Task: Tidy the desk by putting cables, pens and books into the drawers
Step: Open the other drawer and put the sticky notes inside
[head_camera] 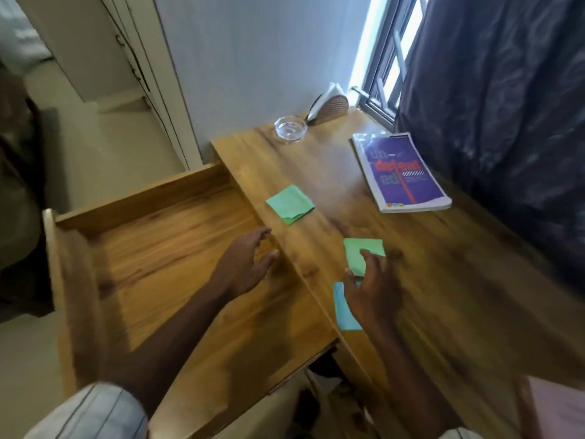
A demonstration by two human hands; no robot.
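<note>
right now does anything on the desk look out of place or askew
Three paper notes lie scattered on the desk: the far green note has a curled, folded corner, the near green note and blue note sit at odd angles. Nothing spilled.

Two green notes (pixel 290 204) (pixel 353 255), one blue note (pixel 342 310), one book (pixel 400 171), one glass dish (pixel 290 128).

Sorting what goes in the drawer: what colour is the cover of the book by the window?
The book has a purple cover with red lettering; head view.
</note>
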